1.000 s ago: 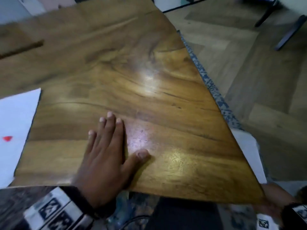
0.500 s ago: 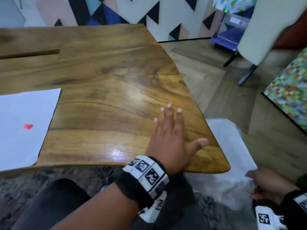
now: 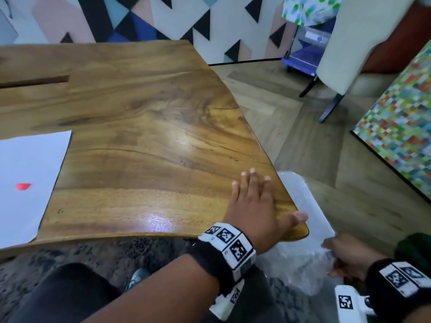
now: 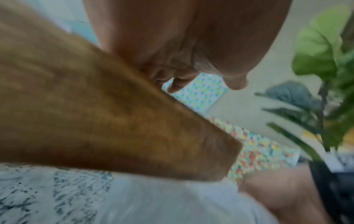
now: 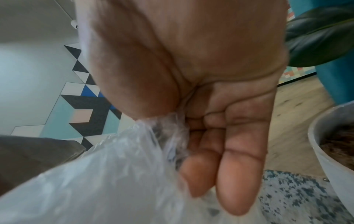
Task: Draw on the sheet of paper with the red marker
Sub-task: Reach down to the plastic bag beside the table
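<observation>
Here the left hand [image 3: 254, 206] lies flat on the table [image 3: 144, 127] at its near right corner, palm down, fingers straight and slightly spread, thumb stretched out along the rounded corner edge. From the left wrist view, the palm [image 4: 172, 45] sits against the wooden edge, blurred. The right hand [image 3: 347, 257] is low beside the table, off its right side, and pinches a bunched fold of a clear plastic bag [image 3: 303, 229]; in the right wrist view the thumb presses the crinkled film [image 5: 114, 174] against the fingers [image 5: 239, 174], which point down and lie close together. The bag spreads over the floor between the table corner and that hand. The paper [image 3: 25, 178] lies at the table's left side, well apart from both hands, cut off by the picture's left edge; it bears one small red mark [image 3: 22, 186] near its middle. The marker does not show in any view. A long dark slot [image 3: 35, 81] runs in the tabletop at far left. Behind stand a wall [image 3: 140, 17] with coloured triangles, a pale chair [image 3: 363, 43], and a multicoloured panel [image 3: 401, 122] on the right. A plant [image 4: 321, 60] and a grey pot [image 5: 329, 151] stand near the right hand, and a speckled rug [image 3: 70, 257] lies under the table's near edge.
</observation>
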`<state>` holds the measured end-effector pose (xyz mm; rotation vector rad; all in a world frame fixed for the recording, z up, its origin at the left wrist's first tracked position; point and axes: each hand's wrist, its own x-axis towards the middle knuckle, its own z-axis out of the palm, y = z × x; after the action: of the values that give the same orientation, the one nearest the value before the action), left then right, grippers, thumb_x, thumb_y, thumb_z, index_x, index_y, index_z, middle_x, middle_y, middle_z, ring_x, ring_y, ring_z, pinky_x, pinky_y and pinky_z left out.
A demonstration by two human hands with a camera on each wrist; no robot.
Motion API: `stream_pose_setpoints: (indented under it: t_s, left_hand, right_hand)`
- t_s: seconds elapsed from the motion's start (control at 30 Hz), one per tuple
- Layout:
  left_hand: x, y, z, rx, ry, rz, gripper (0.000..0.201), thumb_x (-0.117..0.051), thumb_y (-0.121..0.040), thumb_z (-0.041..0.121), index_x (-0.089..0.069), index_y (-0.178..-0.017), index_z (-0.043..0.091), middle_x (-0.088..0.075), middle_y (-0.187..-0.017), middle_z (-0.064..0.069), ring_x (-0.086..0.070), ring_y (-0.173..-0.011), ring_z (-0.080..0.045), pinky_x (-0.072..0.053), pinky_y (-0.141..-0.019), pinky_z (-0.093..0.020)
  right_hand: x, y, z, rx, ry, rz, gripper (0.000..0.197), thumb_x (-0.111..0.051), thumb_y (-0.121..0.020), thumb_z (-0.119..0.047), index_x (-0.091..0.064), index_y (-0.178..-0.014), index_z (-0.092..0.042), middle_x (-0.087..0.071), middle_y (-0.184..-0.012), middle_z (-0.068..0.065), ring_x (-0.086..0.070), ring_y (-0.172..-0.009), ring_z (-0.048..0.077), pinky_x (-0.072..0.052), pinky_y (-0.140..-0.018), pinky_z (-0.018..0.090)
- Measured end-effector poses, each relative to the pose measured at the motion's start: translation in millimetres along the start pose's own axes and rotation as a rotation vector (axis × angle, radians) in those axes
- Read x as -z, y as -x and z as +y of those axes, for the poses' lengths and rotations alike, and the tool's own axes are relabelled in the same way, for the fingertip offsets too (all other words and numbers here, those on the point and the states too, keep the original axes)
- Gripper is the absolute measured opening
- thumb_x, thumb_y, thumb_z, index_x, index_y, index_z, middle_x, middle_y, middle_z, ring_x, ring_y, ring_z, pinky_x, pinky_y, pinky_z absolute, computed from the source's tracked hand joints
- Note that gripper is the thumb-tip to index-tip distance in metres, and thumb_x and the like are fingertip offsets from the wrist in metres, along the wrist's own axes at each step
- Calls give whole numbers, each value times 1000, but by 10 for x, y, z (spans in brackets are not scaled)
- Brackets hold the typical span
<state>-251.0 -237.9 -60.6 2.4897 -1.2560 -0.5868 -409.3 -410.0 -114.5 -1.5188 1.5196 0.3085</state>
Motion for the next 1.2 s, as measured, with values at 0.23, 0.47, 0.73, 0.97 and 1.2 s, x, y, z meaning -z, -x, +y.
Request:
stream_pose_setpoints:
  t_s: [0.23,0.47,0.73,0.97,1.2]
  left_hand:
    - [827,118,-1209,491,-130,99,107,-29,-80,88,-18,-159,16,-2,-167,-19,-2,-154,-37,-15,-120,-58]
    - [3,-112,-80,246,-187,-28,122,-15,-74,94,3,-160,10,16,-164,-23,19,-149,-47,6,-119,-62]
    - [347,-74,-196,62,-52,146,103,-35,-85,82,-5,-161,20,6,-169,-11,7,-155,-29,-6,-123,-56]
    - [331,558,-984,452,-234,71,120,-5,-73,95,-6,-160,12,6,-166,-21,7,-153,-38,-8,-122,-57]
    - [-303,12,373,-81,-118,-29,119,-1,-72,91,3,-161,12,20,-165,-18,24,-151,-33,9,-121,-55]
  right_hand:
    - [60,-51,-86,39,23,-8,14,-48,-96,-3,-50,-83,-2,-44,-56,13,-44,-42,24,-53,-51,35]
    - [67,-99,-69,47,29,-10,14,-48,-98,-3,-50,-84,-1,-45,-60,14,-47,-41,25,-53,-42,33]
    - [160,-136,14,35,26,-24,12,-47,-96,-3,-54,-88,0,-48,-55,15,-49,-36,24,-51,-46,32]
    - [227,-168,75,74,6,-37,12,-46,-94,-2,-57,-90,1,-52,-50,11,-52,-39,24,-53,-51,34]
    - [137,-134,145,71,-6,-60,15,-49,-97,-7,-61,-99,2,-52,-53,10,-51,-44,24,-50,-53,33]
